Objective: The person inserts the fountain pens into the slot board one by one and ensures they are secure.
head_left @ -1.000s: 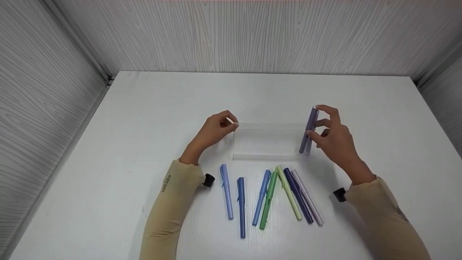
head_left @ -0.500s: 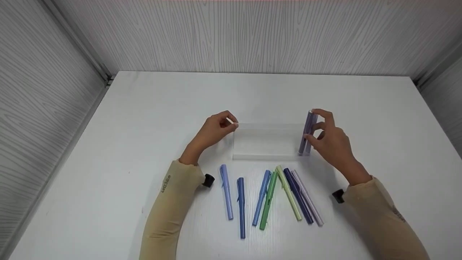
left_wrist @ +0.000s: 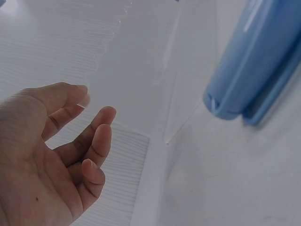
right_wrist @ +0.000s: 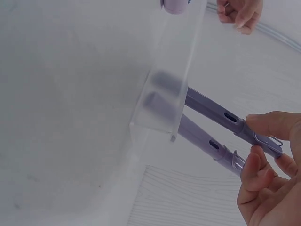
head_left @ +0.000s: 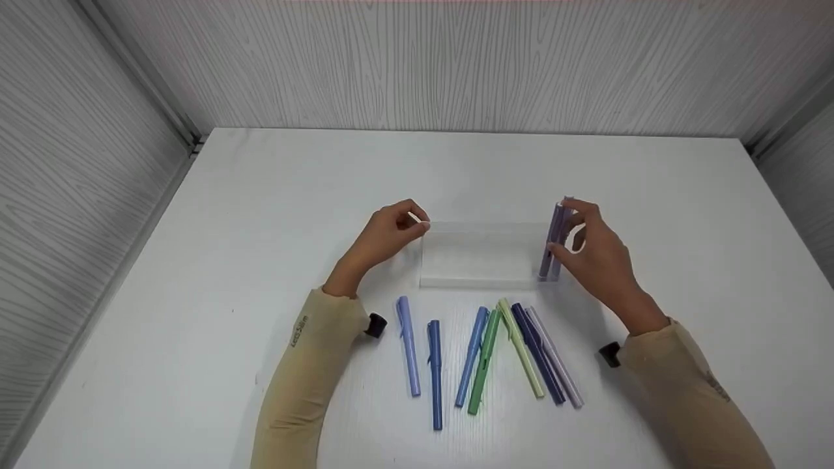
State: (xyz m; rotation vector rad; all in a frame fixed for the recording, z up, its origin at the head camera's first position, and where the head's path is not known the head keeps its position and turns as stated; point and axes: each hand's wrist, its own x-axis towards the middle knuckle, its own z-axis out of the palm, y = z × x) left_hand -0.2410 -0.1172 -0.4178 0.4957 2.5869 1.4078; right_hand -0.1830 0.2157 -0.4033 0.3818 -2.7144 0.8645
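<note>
Right hand (head_left: 599,257) pinches a dark purple pen (right_wrist: 211,109) at the right end of a clear tray (head_left: 485,284)

The dark purple pen stands across the tray's right end, its near tip inside the near wall and its cap toward the far side. The right hand's thumb and fingers pinch it by the cap. A lighter purple pen (right_wrist: 200,139) lies just to its right, also with its near tip inside the tray; whether the fingers touch it, I cannot tell.

The left hand (head_left: 389,233) pinches the tray's far left corner between thumb and index finger, its other fingers loosely bent and a little apart.

On the white table (head_left: 293,176), near side of the tray, seven pens lie in a rough row. From left to right they are a light blue pen (head_left: 409,348), a dark blue pen (head_left: 436,374), a mid-blue pen (head_left: 471,358), a green pen (head_left: 484,365), a yellow-green pen (head_left: 521,348), a navy pen (head_left: 539,355) and a pale lilac pen (head_left: 555,359). The navy and pale lilac ones lie side by side. Beige sleeves (head_left: 296,384) cover both forearms.
</note>
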